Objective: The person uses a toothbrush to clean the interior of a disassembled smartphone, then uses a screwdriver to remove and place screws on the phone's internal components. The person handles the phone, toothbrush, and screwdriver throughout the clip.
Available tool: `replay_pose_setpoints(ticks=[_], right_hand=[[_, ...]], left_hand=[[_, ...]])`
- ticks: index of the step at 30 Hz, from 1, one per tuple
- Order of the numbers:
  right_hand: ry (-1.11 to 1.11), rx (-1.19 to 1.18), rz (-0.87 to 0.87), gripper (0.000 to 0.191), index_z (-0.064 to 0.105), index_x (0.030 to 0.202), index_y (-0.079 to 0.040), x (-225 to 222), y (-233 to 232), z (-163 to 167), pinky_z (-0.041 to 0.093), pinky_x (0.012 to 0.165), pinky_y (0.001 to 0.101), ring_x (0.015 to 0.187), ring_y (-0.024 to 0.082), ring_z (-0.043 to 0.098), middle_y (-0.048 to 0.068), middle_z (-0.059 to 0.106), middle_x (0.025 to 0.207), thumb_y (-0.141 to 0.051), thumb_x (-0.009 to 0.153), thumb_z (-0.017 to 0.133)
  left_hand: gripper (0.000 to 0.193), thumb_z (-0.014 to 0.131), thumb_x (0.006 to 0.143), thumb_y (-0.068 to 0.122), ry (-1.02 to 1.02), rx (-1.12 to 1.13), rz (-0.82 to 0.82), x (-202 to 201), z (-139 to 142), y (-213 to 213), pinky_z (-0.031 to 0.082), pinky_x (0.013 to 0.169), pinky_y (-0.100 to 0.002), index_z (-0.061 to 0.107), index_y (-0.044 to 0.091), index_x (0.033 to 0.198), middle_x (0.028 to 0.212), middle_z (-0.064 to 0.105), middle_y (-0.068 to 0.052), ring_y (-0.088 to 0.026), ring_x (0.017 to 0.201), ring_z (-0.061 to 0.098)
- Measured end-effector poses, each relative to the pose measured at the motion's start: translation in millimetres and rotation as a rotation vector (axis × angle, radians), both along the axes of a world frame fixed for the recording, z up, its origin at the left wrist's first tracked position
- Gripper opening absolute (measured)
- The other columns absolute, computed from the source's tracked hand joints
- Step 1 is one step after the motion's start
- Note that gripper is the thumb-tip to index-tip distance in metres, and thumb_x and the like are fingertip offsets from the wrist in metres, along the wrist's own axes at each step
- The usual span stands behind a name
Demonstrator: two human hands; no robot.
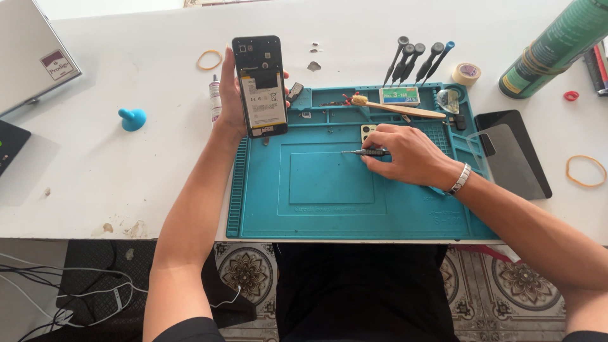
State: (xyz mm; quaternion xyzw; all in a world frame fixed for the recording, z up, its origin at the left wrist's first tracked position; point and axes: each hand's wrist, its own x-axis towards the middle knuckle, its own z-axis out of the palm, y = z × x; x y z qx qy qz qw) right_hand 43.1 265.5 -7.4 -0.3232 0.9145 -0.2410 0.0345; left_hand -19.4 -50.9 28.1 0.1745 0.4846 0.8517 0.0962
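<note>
I see my left hand (233,104) gripping an opened smartphone (260,85) just off the upper-left corner of the teal repair mat (304,209), raised above the white table (126,171). The phone stands on its long axis running away from me, camera end far, charging end near the mat's corner. Its back cover is off: a pale battery fills the lower part, with a dark board and camera openings above it. My thumb lies along the phone's left edge and the fingertips wrap round the right edge, so the fingers are clamped on it.

My right hand (408,155) rests on the mat right of its raised centre panel, fingers pressed together and pinching a small dark screwdriver (364,152). The tool lies almost flat, long axis across the mat, its tip pointing left toward the phone.

The centre panel of the mat is bare, leaving room between the two hands. Along the mat's far edge, a bamboo toothbrush (396,108) lies in the tray strip, and five dark screwdrivers (415,61) stand just beyond it. A blue suction cup (132,118) sits well left of the mat; a dark glass panel (516,155) lies just off its right edge.
</note>
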Motion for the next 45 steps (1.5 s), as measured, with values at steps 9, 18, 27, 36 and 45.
replay_pose_setpoints(ticks=[9, 18, 27, 36, 45], right_hand=[[0.11, -0.205, 0.077, 0.034, 0.07, 0.113, -0.004, -2, 5, 0, 0.052, 0.065, 0.0336, 0.073, 0.017, 0.063, 0.006, 0.07, 0.091, -0.023, 0.086, 0.076], [0.125, -0.36, -0.08, 0.032, 0.07, 0.11, -0.005, -3, 9, 10, 0.05, 0.057, 0.0258, 0.06, 0.009, 0.056, 0.002, 0.07, 0.091, -0.014, 0.081, 0.082], [0.15, -0.282, 0.024, 0.025, 0.071, 0.107, -0.004, -2, 9, 2, 0.055, 0.067, 0.0312, 0.076, 0.015, 0.068, 0.006, 0.073, 0.091, -0.024, 0.092, 0.076], [0.158, -0.255, -0.007, 0.026, 0.073, 0.1, -0.006, -3, 9, 3, 0.049, 0.058, 0.029, 0.062, 0.013, 0.058, 0.004, 0.063, 0.07, -0.028, 0.089, 0.08], [0.43, -0.633, -0.015, 0.033, 0.057, 0.12, -0.005, -1, 16, -7, 0.05, 0.056, 0.0215, 0.066, 0.008, 0.065, 0.002, 0.067, 0.081, -0.018, 0.099, 0.079]], left_hand=[[0.081, 0.033, 0.098, 0.074, 0.003, -0.02, 0.0, -1, -2, 0, 0.064, 0.073, -0.046, 0.067, 0.005, 0.123, 0.105, 0.07, -0.018, -0.029, 0.087, 0.074], [0.079, 0.033, 0.098, 0.073, -0.011, -0.027, 0.023, 0, -2, 0, 0.064, 0.072, -0.046, 0.066, 0.006, 0.125, 0.106, 0.07, -0.018, -0.029, 0.085, 0.074], [0.083, 0.033, 0.098, 0.074, 0.006, -0.035, 0.008, -1, -1, 0, 0.064, 0.073, -0.046, 0.066, 0.003, 0.125, 0.106, 0.07, -0.019, -0.03, 0.087, 0.075], [0.079, 0.033, 0.097, 0.073, -0.017, -0.021, 0.013, -1, -1, 1, 0.064, 0.071, -0.046, 0.066, 0.006, 0.123, 0.105, 0.07, -0.019, -0.03, 0.085, 0.074], [0.08, 0.033, 0.099, 0.073, 0.021, -0.064, 0.035, 0, 0, 3, 0.064, 0.069, -0.045, 0.067, 0.005, 0.123, 0.104, 0.07, -0.018, -0.03, 0.083, 0.074]])
